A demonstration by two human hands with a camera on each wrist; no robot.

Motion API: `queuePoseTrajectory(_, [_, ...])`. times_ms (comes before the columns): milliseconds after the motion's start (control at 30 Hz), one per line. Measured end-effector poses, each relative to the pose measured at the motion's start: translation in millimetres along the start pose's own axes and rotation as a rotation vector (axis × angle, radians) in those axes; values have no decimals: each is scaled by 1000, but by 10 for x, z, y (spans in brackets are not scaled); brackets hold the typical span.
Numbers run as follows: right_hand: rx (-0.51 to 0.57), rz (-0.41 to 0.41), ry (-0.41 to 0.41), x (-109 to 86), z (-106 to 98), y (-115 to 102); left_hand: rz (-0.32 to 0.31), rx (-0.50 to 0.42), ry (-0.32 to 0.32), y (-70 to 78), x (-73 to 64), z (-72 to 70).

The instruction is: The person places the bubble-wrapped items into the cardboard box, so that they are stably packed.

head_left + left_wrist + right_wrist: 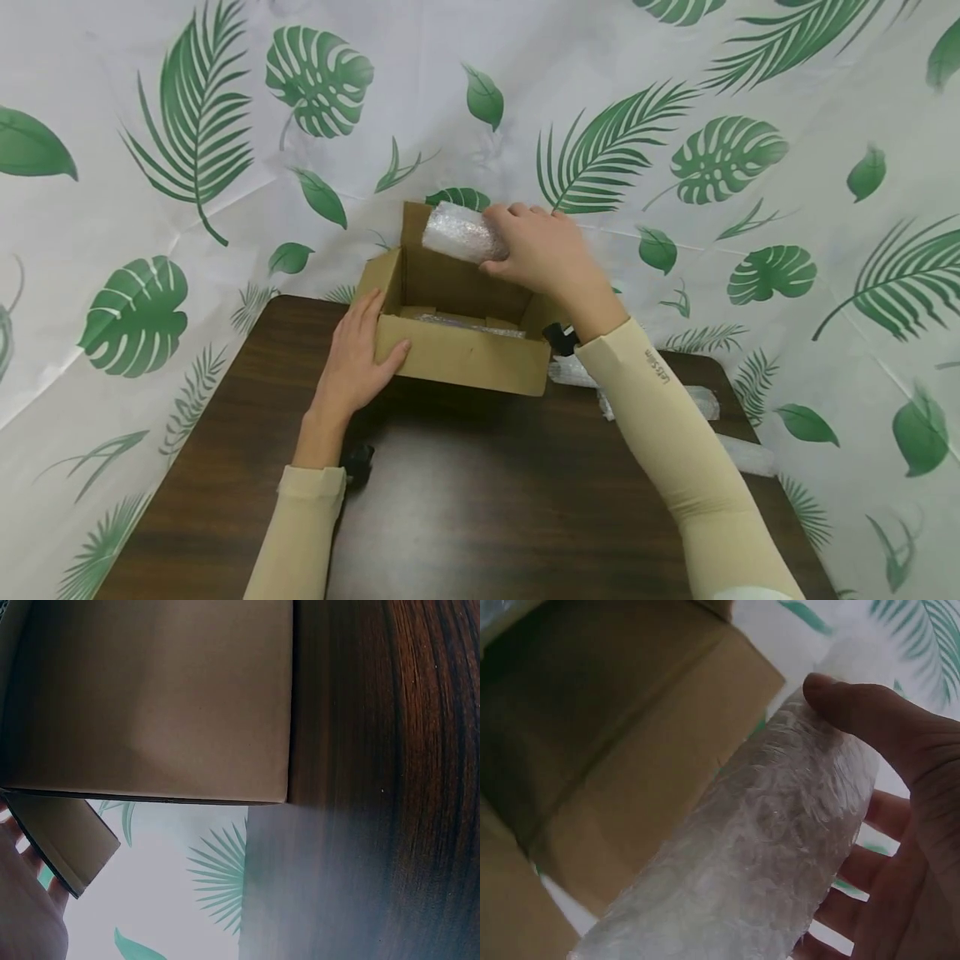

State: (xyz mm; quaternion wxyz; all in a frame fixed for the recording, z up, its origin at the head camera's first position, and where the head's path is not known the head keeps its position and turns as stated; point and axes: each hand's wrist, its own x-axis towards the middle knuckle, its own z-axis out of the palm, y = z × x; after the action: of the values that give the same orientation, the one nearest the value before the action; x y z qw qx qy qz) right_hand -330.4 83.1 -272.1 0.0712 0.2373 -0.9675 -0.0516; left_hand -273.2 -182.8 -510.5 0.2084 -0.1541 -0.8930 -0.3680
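My right hand [542, 254] grips a bubble-wrapped cylinder [459, 232] above the open cardboard box [465, 354]. Up close in the right wrist view, the thumb lies over the clear wrap and the fingers go round the far side of the roll. What the wrap covers is hidden. With my left hand [358, 354] I hold the box at its front left corner, fingers along the left flap [380, 279] and thumb on the front one. Inside the box, a strip of clear wrap [468, 323] shows just behind the front flap.
On the dark wooden table [450, 500], several bubble-wrapped pieces lie right of the box, partly behind my right forearm; one white roll [747, 456] sits at the right edge. A leaf-patterned sheet [450, 100] hangs close behind and beside the table.
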Motion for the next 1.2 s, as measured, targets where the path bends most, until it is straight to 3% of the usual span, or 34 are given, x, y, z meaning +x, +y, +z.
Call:
queuePoseTrajectory(167, [57, -23, -104, 231, 298, -105, -1, -2, 2, 6, 8, 9])
queuePoseTrajectory(333, [163, 2, -266, 410, 591, -114, -14, 0, -4, 18, 12, 1])
queuePoseTrajectory(467, [200, 21, -341, 492, 754, -106, -22, 0, -7, 16, 23, 3])
queuePoseTrajectory(700, [218, 24, -387, 590, 924, -188, -29, -1, 1, 10, 8, -10])
queuePoseTrajectory(967, [189, 95, -430, 569, 937, -242, -35, -3, -2, 45, -2, -16])
queuePoseTrajectory(1200, [165, 84, -355, 427, 939, -199, -44, 1, -10, 49, -8, -25])
